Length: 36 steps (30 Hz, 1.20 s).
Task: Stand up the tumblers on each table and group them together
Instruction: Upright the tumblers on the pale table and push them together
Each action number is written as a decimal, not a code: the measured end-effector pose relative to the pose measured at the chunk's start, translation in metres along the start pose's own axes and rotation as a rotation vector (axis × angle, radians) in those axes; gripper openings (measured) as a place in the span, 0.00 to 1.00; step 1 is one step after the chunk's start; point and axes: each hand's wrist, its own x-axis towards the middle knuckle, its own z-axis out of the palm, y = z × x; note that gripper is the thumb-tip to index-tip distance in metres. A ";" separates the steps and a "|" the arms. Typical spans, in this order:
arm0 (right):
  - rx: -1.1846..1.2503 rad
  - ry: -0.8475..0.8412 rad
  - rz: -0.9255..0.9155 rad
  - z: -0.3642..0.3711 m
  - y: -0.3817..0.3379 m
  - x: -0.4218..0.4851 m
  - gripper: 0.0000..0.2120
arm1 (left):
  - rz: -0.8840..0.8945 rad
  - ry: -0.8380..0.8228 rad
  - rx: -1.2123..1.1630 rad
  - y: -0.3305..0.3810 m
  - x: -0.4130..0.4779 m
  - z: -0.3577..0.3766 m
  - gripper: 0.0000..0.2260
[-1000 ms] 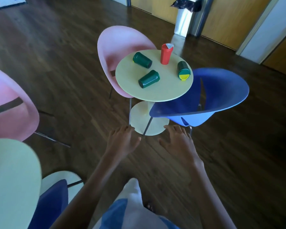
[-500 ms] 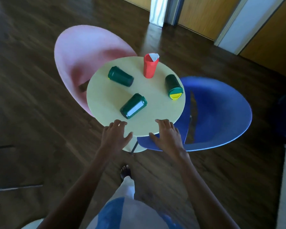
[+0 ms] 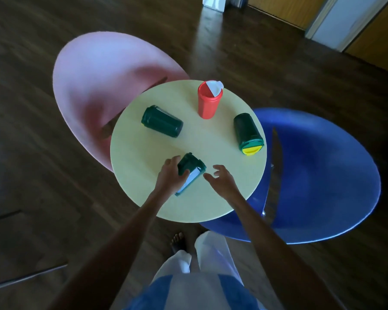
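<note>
So, pink chair on the left, against the round table. One green tumbler lies on its side, left of centre. Left hand grips the near tumbler toward the front; right hand hovers just beside it, fingers loose, holding nothing. Red tumbler stands upright at the back, yellow-lidded tumbler lies by the right rim, blue chair beyond.

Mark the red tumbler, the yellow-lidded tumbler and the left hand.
red tumbler (image 3: 207, 106): head view, on its side wall.
yellow-lidded tumbler (image 3: 246, 128): head view, on its green body.
left hand (image 3: 170, 175): head view, on its back; it grips the near tumbler (image 3: 189, 163).
</note>
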 end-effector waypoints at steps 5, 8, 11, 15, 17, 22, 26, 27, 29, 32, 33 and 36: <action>-0.031 -0.086 -0.002 0.008 0.002 0.028 0.27 | -0.020 -0.080 -0.025 0.008 0.029 0.003 0.23; 0.027 -0.148 0.039 0.015 0.010 0.036 0.27 | -0.047 -0.141 -0.068 0.007 0.041 0.005 0.22; 0.231 -0.231 0.120 0.023 0.014 0.040 0.25 | -0.066 -0.171 -0.104 0.004 0.047 0.001 0.21; 0.572 -0.267 0.234 0.025 0.011 0.040 0.18 | -0.017 -0.159 -0.152 0.000 0.045 -0.002 0.21; 0.592 -0.241 0.211 0.022 0.011 0.040 0.20 | 0.001 -0.166 -0.192 0.002 0.043 -0.004 0.21; 0.564 -0.184 0.071 0.008 0.004 0.039 0.25 | 0.058 -0.144 -0.300 0.008 0.040 -0.013 0.27; 0.468 -0.137 -0.052 -0.009 -0.005 0.034 0.28 | 0.060 -0.145 -0.426 0.013 0.037 -0.021 0.25; 0.453 -0.137 -0.082 -0.011 -0.006 0.033 0.29 | 0.068 -0.155 -0.463 0.013 0.035 -0.021 0.26; 0.404 -0.134 -0.146 -0.015 -0.005 0.028 0.34 | 0.092 -0.162 -0.512 0.011 0.030 -0.020 0.29; 0.330 -0.130 -0.224 -0.016 -0.002 0.020 0.39 | 0.167 -0.119 -0.465 0.005 0.020 -0.016 0.31; 0.327 -0.130 -0.234 -0.015 -0.002 0.017 0.39 | 0.203 -0.103 -0.432 0.002 0.017 -0.014 0.32; 0.310 -0.117 -0.254 -0.009 -0.001 0.009 0.39 | 0.279 -0.059 -0.354 -0.008 0.010 -0.009 0.33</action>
